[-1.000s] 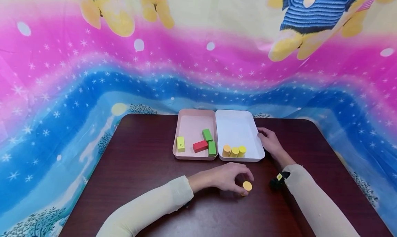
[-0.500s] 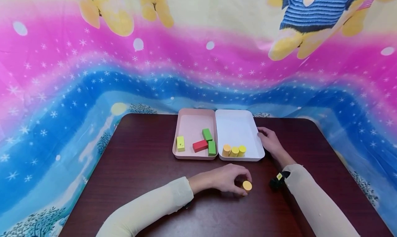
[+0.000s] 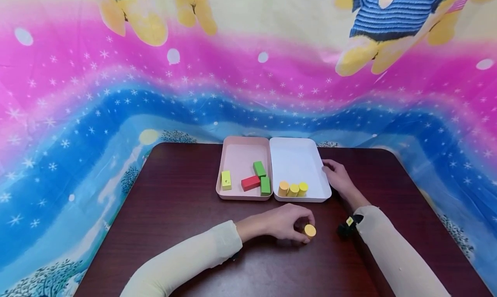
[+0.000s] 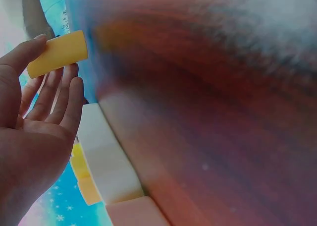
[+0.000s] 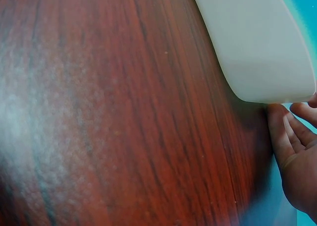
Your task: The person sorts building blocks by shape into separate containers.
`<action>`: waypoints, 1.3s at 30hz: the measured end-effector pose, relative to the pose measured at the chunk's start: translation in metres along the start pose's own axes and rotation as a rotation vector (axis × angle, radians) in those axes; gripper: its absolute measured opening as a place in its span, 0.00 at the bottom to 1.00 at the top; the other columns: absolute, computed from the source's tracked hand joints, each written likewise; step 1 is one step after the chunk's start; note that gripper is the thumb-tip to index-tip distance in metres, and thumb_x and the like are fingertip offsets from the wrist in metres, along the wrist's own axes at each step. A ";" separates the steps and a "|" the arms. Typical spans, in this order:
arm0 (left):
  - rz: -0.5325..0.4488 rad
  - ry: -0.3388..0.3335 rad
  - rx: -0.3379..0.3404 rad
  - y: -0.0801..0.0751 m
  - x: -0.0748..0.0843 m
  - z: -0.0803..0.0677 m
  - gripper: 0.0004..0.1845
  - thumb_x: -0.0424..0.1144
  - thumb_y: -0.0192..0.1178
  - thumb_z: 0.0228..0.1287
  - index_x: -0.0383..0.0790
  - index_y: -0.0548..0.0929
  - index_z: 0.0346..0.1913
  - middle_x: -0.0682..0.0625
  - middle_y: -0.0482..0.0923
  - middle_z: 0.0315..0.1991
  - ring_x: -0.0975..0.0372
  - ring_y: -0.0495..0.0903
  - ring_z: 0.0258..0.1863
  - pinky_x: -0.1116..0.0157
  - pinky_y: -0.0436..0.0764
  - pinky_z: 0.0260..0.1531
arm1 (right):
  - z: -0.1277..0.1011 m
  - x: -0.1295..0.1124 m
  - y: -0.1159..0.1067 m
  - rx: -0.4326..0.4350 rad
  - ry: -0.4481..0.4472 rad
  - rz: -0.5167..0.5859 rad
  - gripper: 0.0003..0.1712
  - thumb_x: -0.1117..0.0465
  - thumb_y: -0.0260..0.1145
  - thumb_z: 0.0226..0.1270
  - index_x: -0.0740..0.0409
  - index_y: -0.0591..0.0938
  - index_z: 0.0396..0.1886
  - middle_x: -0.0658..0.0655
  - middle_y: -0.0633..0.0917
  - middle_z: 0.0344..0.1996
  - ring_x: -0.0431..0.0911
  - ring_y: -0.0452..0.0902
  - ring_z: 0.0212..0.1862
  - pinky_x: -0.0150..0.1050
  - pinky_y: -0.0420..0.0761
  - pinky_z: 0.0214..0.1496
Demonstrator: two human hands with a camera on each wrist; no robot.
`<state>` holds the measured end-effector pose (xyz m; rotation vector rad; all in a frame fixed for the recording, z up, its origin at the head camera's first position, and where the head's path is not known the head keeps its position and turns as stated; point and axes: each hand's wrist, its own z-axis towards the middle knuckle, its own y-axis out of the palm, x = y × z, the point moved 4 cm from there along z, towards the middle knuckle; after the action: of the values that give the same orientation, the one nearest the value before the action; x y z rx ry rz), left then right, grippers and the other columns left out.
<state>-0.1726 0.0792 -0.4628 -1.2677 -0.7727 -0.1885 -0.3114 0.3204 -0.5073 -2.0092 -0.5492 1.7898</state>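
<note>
left hand [image 3: 285, 222] has a yellow cylinder [image 3: 309, 231] pinched at the fingertips, just above the dark table [image 3: 174, 228] near its front edge, in front of the white tray [image 3: 297, 159]. right hand [image 3: 337, 176] isn't grasping anything, fingers relaxed, touching that tray's right rim. three more yellow cylinders [image 3: 293, 188] lie along the tray's front wall, pink tray [image 3: 238, 156] just left of it

Head view looks down from above; both wrist views skim close over the tabletop [image 3: 174, 210], sharing the white tray [image 3: 297, 161].
</note>
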 end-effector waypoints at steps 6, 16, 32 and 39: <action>0.004 0.009 0.025 -0.014 0.004 0.003 0.16 0.47 0.75 0.67 0.50 0.83 0.52 0.65 0.79 0.45 0.67 0.79 0.46 0.82 0.72 0.48 | 0.000 0.001 0.000 -0.005 -0.002 0.001 0.30 0.53 0.48 0.88 0.62 0.66 0.81 0.69 0.71 0.74 0.62 0.73 0.68 0.59 0.77 0.67; 0.014 0.014 0.062 -0.036 0.009 0.009 0.17 0.49 0.74 0.69 0.49 0.84 0.55 0.63 0.79 0.46 0.69 0.80 0.46 0.79 0.76 0.50 | -0.001 -0.001 -0.001 -0.002 -0.030 0.002 0.30 0.52 0.48 0.88 0.62 0.69 0.79 0.69 0.74 0.72 0.61 0.76 0.64 0.53 0.81 0.60; -0.101 -0.002 0.112 -0.052 0.011 0.013 0.18 0.45 0.75 0.68 0.45 0.84 0.56 0.59 0.78 0.47 0.75 0.81 0.44 0.80 0.81 0.48 | -0.003 0.000 -0.003 -0.015 -0.041 0.009 0.29 0.52 0.49 0.88 0.60 0.69 0.80 0.68 0.75 0.71 0.62 0.77 0.63 0.52 0.82 0.58; -0.120 -0.007 0.161 -0.061 0.009 0.012 0.17 0.43 0.75 0.68 0.45 0.83 0.54 0.58 0.79 0.46 0.75 0.81 0.44 0.79 0.81 0.47 | -0.002 -0.001 -0.002 -0.013 -0.030 0.011 0.29 0.52 0.50 0.88 0.60 0.70 0.79 0.68 0.74 0.72 0.62 0.77 0.63 0.53 0.82 0.59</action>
<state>-0.2040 0.0731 -0.4084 -1.0709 -0.8536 -0.2149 -0.3095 0.3217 -0.5049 -2.0004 -0.5606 1.8306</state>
